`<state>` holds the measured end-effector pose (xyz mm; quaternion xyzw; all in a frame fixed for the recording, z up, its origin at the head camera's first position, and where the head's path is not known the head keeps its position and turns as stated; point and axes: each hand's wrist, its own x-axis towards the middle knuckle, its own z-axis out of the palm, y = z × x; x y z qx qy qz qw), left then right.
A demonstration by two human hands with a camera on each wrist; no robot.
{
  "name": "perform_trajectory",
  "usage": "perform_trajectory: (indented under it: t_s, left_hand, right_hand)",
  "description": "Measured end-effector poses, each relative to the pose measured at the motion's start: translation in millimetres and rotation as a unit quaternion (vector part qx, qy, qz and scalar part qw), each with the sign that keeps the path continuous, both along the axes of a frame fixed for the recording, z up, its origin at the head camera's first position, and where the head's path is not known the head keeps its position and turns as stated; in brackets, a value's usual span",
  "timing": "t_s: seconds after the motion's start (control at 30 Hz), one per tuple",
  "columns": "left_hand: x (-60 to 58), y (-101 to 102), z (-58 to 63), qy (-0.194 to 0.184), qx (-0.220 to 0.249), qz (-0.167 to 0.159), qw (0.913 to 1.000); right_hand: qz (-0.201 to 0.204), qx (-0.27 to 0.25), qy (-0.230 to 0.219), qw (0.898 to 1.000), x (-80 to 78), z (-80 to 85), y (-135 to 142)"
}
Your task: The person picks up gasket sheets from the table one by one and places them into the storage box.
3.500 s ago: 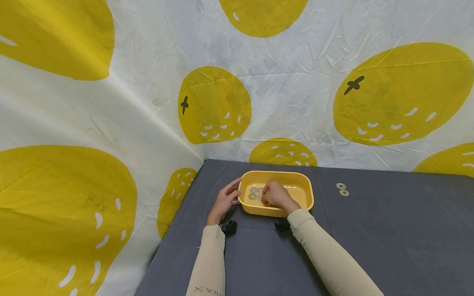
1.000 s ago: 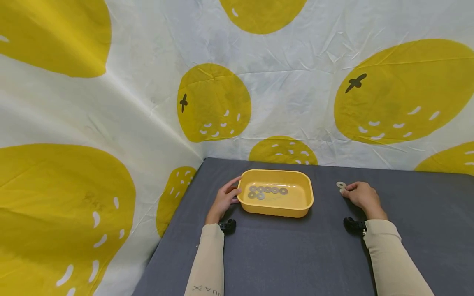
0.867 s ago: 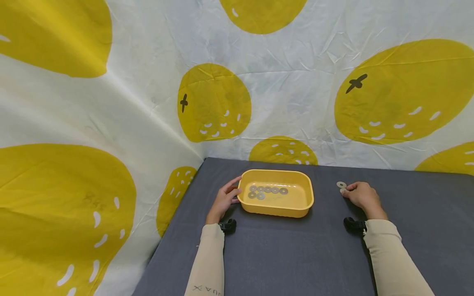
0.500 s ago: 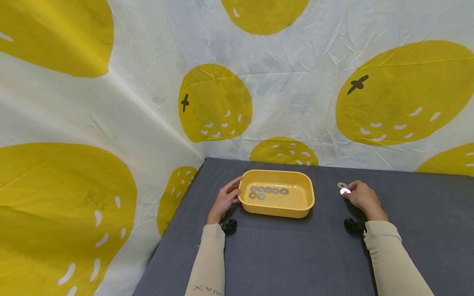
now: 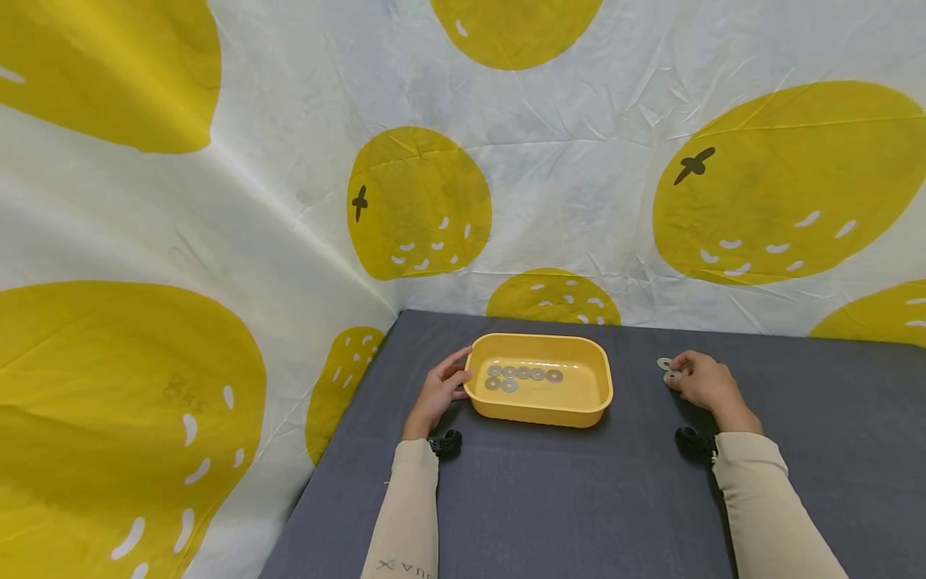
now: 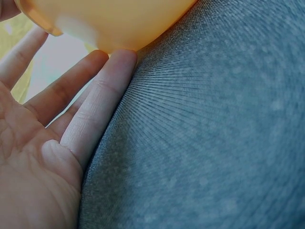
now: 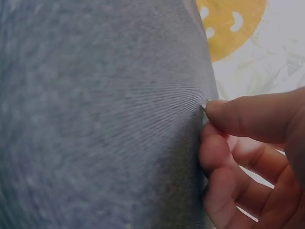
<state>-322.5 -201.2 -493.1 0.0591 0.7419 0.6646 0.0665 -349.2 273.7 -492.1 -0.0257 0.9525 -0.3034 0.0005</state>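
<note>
In the head view my left hand (image 5: 436,396) rests at the left end of a yellow plastic tray (image 5: 538,416). Its thumb lies at the rim, and the left wrist view shows its straight fingers (image 6: 97,112) against the outer wall (image 6: 128,24). Inside the tray several flat metal washers (image 5: 554,375) lie in two rows toward the left. To the right, my right hand (image 5: 709,388) pinches a washer (image 5: 673,375) low over the dark cloth. A second washer (image 5: 663,364) lies just beyond it. In the right wrist view the thumb (image 7: 252,117) hides most of the pinched one.
Dark grey cloth (image 5: 521,507) covers the table. A white curtain with yellow fruit prints (image 5: 571,185) hangs behind the table and along its left side. Black wrist cameras (image 5: 446,444) sit under both wrists.
My right hand has left the tray and gone right to the two loose washers, where its fingers take hold of the nearer one. More washers show in the tray. My left hand stays put.
</note>
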Motion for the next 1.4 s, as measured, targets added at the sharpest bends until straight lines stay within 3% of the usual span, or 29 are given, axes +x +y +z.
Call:
perform_trajectory:
  t_s: [0.37,0.5,0.6,0.9,1.4]
  left_hand:
    - [-6.7,-0.2,-10.0,0.0,-0.002,0.003,1.0]
    - [-15.5,-1.5,-24.8,-0.002,-0.001,0.014,0.9999]
    - [-15.9,-0.1,-28.2,0.004,-0.001,0.029,0.9996]
    - [-13.7,1.3,-29.3,0.017,-0.007,0.037,0.9991]
    - [-18.0,-4.4,-26.7,0.0,0.004,0.006,1.0]
  right_hand:
    - [0.026,-0.018,0.009,0.999,-0.1,6.2,-0.8]
    - [0.027,-0.034,0.029,0.999,-0.7,9.7,-3.6]
    - [0.028,-0.041,0.043,0.998,-1.2,12.9,-7.0]
    - [0.013,-0.053,0.07,0.996,-0.7,23.2,-20.3]
    - [0.036,-0.094,0.111,0.989,9.8,54.5,-55.7]
